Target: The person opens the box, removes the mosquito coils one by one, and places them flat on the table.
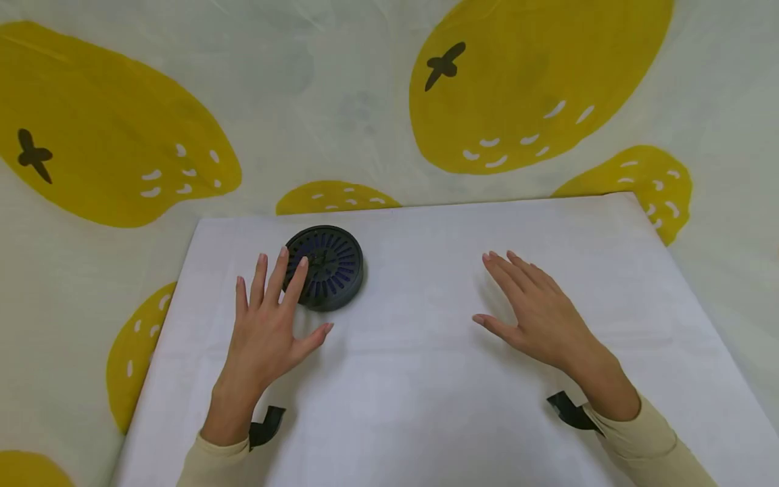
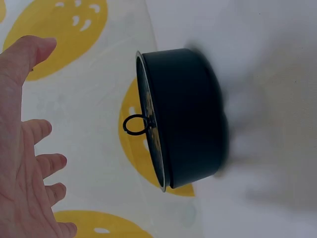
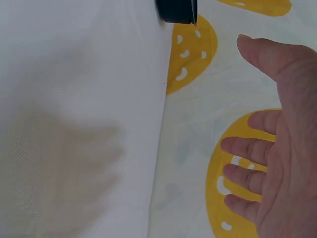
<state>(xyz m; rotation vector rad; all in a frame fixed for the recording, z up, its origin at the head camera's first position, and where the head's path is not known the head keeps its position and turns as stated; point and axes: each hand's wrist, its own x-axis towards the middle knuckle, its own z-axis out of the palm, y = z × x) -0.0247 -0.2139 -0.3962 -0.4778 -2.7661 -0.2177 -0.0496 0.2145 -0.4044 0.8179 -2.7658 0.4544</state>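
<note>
A round, dark tin [image 1: 331,274] with a slotted lid stands on the white table, left of the middle near the back edge. The left wrist view shows its smooth side and a small wire ring [image 2: 135,124] standing up from the lid. My left hand [image 1: 264,335] hovers with spread fingers, and its fingertips hide the tin's left part in the head view; the wrist view shows them apart from it. My right hand [image 1: 541,314] is held over the right half of the table, fingers extended, holding nothing. Part of the tin [image 3: 177,10] shows at the top of the right wrist view.
The table [image 1: 426,379] has a white cover. Behind it and at its sides hangs or lies pale cloth [image 1: 341,101] printed with large yellow lemon-like shapes [image 1: 535,81]. A dark strap piece [image 1: 266,426] sits at the left wrist and another [image 1: 572,411] at the right.
</note>
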